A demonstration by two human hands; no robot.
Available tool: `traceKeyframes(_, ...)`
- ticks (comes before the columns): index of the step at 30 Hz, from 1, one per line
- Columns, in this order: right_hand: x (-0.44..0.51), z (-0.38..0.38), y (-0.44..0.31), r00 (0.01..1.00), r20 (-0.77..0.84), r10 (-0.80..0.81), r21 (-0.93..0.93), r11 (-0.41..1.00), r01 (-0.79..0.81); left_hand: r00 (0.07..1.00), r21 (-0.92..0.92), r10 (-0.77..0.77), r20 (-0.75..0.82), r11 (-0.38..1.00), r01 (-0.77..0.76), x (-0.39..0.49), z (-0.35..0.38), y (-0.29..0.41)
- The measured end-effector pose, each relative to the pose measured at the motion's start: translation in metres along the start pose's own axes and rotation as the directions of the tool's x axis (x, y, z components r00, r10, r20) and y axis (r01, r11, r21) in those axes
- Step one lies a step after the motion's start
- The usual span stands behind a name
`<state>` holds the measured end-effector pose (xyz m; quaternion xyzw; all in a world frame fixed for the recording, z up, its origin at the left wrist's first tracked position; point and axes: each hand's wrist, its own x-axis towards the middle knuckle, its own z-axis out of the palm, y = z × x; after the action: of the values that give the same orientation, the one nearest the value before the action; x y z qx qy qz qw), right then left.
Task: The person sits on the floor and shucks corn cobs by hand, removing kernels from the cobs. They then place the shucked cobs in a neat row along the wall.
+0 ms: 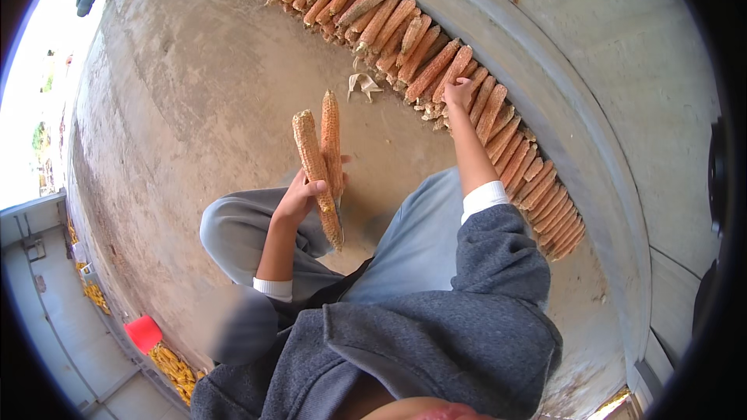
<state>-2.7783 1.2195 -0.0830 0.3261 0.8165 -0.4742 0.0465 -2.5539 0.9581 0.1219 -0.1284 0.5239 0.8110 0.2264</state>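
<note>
Two bare corncobs, a near one and a far one, stand out of my left hand, whose fingers are closed around them. Their upper ends point away from me and spread slightly apart. My right hand reaches to the long stack of bare corncobs along the foot of the wall. Its fingers touch the end of an orange-red cob on the top layer; whether they grip it is not clear.
A dry husk scrap lies on the concrete floor beside the stack. A low concrete ledge runs behind the cobs. At lower left are a red plastic container and yellow ears of corn.
</note>
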Motion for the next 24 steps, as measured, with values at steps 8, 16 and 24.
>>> traceKeyframes(8,-0.15,-0.04,-0.083,0.203,0.933,-0.297,0.27,0.951,0.152,0.997,-0.024,0.062,-0.041,0.998,-0.063,0.028,0.003,-0.018)
traceKeyframes(16,-0.178,-0.02,-0.038,0.367,0.774,-0.515,0.434,0.855,0.283,0.945,0.401,0.231,-0.231,0.907,-0.124,0.078,0.004,-0.056)
traceKeyframes(24,-0.042,-0.055,-0.023,0.969,0.246,-0.003,-0.098,0.995,0.028,0.937,0.118,-0.12,-0.328,0.979,0.167,0.066,-0.005,-0.056)
